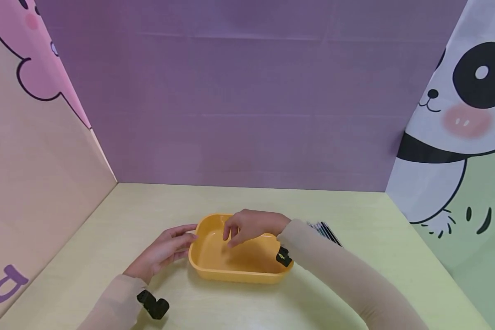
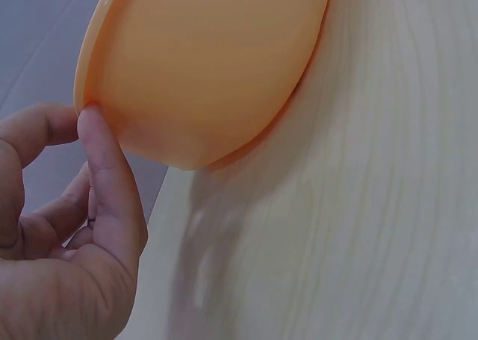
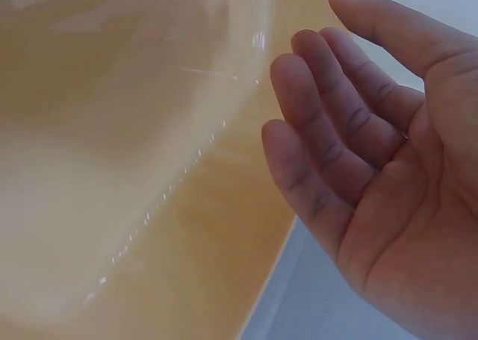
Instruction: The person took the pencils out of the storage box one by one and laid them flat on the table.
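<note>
A yellow-orange plastic basin (image 1: 247,276) stands on the table with its inside facing up. My left hand (image 1: 162,250) pinches its left rim, thumb on one side and fingers on the other. The left wrist view shows the thumb tip (image 2: 93,119) pressed to the edge of the basin (image 2: 209,63). Over the basin's inside hovers my right hand (image 1: 251,227), its fingers loosely bent and holding nothing. The right wrist view shows that palm (image 3: 426,213) bare beside the glossy inner wall of the basin (image 3: 202,198).
Behind my right forearm lies a bundle of thin black and light sticks (image 1: 326,231), partly hidden by the sleeve. A purple backdrop (image 1: 247,101) closes off the far edge of the pale wooden table (image 1: 156,197). Printed panels stand left and right, one with a panda (image 1: 462,114).
</note>
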The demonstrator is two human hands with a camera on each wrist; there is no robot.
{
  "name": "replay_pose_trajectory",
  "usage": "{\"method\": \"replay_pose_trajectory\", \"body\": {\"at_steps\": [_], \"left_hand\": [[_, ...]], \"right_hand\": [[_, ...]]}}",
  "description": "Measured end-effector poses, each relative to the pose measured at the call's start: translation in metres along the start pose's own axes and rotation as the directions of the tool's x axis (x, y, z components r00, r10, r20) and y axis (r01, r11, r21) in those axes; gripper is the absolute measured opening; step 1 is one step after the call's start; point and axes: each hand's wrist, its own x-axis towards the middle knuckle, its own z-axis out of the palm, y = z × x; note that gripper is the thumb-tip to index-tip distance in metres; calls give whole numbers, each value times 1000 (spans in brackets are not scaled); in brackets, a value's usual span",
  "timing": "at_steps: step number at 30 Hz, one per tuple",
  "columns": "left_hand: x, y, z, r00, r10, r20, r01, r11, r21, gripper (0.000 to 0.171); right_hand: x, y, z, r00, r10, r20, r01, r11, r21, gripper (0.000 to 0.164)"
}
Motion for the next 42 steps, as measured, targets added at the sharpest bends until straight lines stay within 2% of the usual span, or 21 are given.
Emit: {"method": "replay_pose_trajectory", "body": {"at_steps": [12,20,26,33,42], "left_hand": [[-1,0,0,1000,-2,2,2,1000,2,62],[-1,0,1,1000,-1,4,1,1000,7,62],[-1,1,0,1000,-19,-8,19,1000,19,61],[0,2,2,999,-17,-28,17,1000,15,59],[1,2,3,999,-27,-39,27,999,17,58]], "right_hand": [[19,2,20,995,-16,97,22,998,-62,17],[21,-2,29,983,44,177,-38,999,-38,20],[24,-6,33,976,57,211,-51,998,-33,17],[24,-11,36,969,71,238,-51,995,-87,4],[24,-12,39,962,97,257,-57,985,-160,10]]}}
